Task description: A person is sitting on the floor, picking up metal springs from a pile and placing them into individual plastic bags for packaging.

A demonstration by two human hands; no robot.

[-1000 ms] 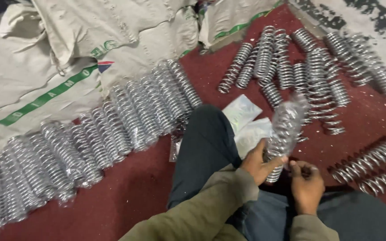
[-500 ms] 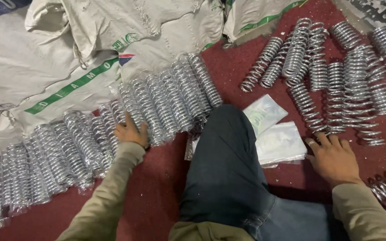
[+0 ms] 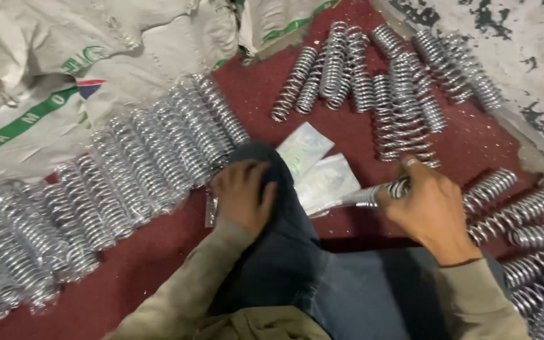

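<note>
Both hands are low over the person's lap: the left hand [image 3: 242,196] lies spread flat on the dark trouser knee [image 3: 278,252], holding nothing, while the right hand [image 3: 432,211] is curled around one end of a shiny metal spring [image 3: 373,194]. That spring points left, just above the red mat [image 3: 158,252], toward clear plastic bags [image 3: 316,167] beside the knee. Wrapped springs [image 3: 127,170] lie in a row at left, near pale sacks [image 3: 64,69].

Dark red floor mat [image 3: 158,252] w/ worn grey concrete [image 3: 524,38] beyond.
</note>
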